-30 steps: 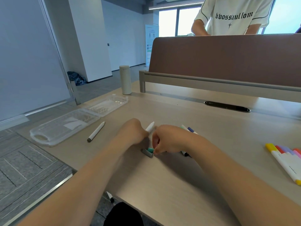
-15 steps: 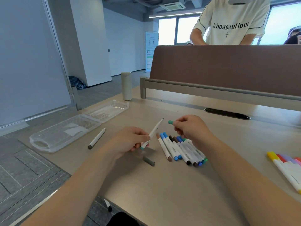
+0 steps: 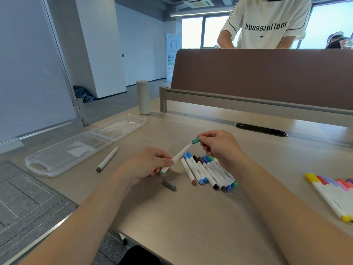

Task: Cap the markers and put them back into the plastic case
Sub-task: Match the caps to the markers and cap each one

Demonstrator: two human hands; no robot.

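My left hand (image 3: 147, 165) grips a white marker (image 3: 178, 156) by its lower end, tip pointing up and right. My right hand (image 3: 219, 145) pinches a green cap (image 3: 195, 140) right at that tip. Below the hands lies a row of several capped markers (image 3: 208, 172) in blue, brown, black and green. A loose grey cap (image 3: 169, 185) lies on the desk in front of my left hand. A grey-ended white marker (image 3: 107, 159) lies alone to the left. The clear plastic case (image 3: 57, 159) sits open at the desk's left edge.
More markers in yellow, red, purple and pink (image 3: 332, 196) lie at the right edge. A pale cylindrical bottle (image 3: 142, 97) stands behind the case. A brown desk divider (image 3: 267, 77) closes off the back, with a person in a white T-shirt (image 3: 267, 23) standing behind it.
My hands rose from the desk with the white marker and the green cap. The cap, held apart from the tip half a second ago, now meets it.
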